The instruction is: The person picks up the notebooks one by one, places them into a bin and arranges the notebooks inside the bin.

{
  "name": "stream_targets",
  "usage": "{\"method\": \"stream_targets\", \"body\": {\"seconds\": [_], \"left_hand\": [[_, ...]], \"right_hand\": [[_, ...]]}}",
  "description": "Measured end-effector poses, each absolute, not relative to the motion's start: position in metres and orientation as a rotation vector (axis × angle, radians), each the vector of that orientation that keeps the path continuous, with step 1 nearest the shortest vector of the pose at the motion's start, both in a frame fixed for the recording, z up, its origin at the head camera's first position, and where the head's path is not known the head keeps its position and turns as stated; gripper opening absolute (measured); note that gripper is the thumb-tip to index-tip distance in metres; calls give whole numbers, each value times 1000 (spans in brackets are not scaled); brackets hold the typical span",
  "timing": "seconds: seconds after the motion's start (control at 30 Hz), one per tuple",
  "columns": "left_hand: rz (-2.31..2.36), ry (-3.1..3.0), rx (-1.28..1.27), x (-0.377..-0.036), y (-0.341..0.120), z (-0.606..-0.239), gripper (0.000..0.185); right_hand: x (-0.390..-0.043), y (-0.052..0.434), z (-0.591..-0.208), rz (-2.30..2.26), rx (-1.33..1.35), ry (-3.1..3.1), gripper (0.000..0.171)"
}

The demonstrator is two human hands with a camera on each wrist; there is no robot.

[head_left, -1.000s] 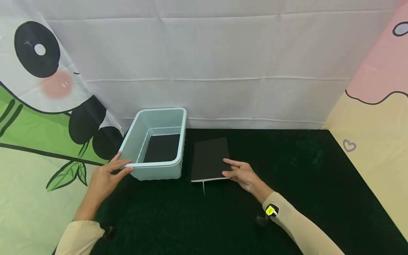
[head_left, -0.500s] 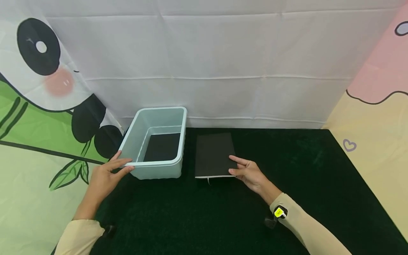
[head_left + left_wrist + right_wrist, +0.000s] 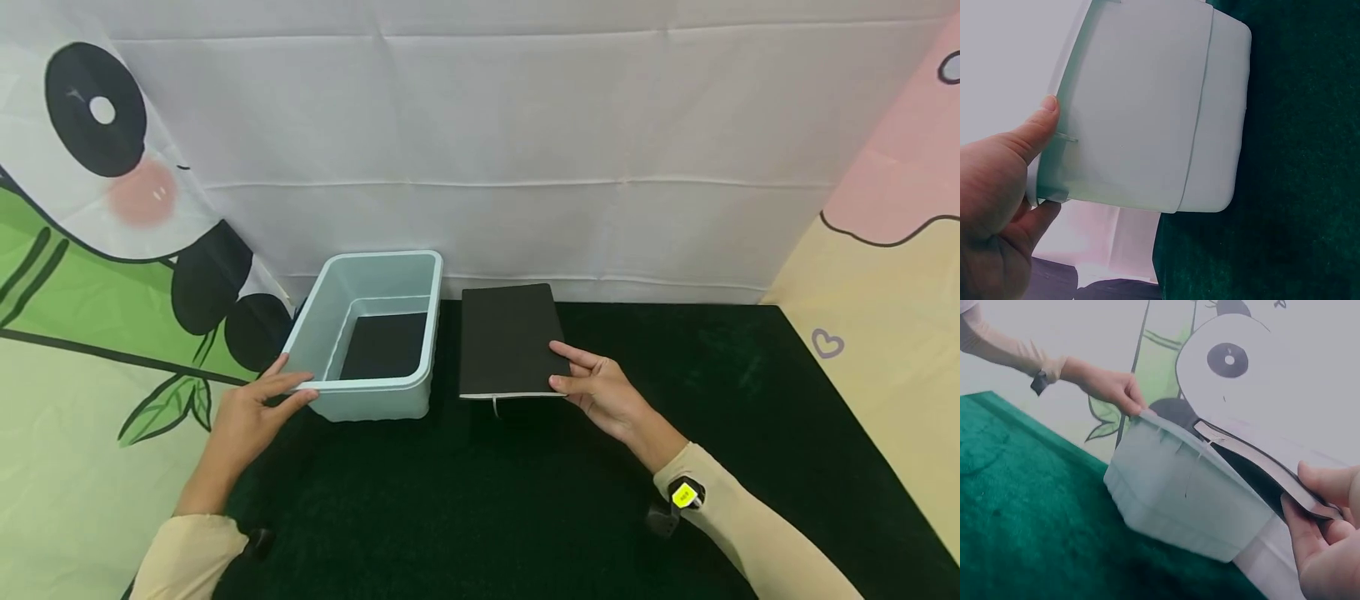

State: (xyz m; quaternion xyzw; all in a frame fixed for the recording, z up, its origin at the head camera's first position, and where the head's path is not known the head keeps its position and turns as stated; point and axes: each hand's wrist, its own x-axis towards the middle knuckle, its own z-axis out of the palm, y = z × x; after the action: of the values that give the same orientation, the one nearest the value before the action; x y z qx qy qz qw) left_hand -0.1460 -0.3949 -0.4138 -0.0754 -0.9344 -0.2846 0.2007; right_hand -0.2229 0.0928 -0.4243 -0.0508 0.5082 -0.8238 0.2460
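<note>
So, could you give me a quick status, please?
Left hand grips bin rim. Right hand pinches black notebook, lifted beside bin. Nothing between them.

Open dark table point(image 3: 675, 375) is being left on the right; passage on the left is being blocked by the bin point(image 3: 375, 400) and the backdrop point(image 3: 525, 167) behind.

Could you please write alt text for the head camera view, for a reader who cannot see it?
A person's right hand pinches the near right corner of a flat black notebook beside a pale blue rectangular plastic bin, whose near left corner the left hand grips. Both are over a dark green tabletop, before a white cloth backdrop with a panda print on the left.
</note>
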Motion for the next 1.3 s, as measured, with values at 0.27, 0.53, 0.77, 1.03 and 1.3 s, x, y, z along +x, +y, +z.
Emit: {"method": "stream_targets", "body": {"seconds": [0.27,0.53,0.77,1.03,1.3], "left_hand": [[-784,-2625,-193,-146,-393,-412,32],[-777,-2657,-169,-145,-393,-409,32],[-833,-2658,-174,-145,-393,-409,34],[-831,-2661,-175,-147,-392,-409,34],[-791,-2667,-172,-149,-394,-409,34]], "right_hand": [[-225,86,-397,-2263,-178,1358,73],[-235,68,-376,-2287,-229,1363,68],[-248,44,-366,-2296,-208,1393,63],[-267,17,-354,-2273,-225,1462,60],[-286,-6,-352,-2275,-235,1489,61]]}}
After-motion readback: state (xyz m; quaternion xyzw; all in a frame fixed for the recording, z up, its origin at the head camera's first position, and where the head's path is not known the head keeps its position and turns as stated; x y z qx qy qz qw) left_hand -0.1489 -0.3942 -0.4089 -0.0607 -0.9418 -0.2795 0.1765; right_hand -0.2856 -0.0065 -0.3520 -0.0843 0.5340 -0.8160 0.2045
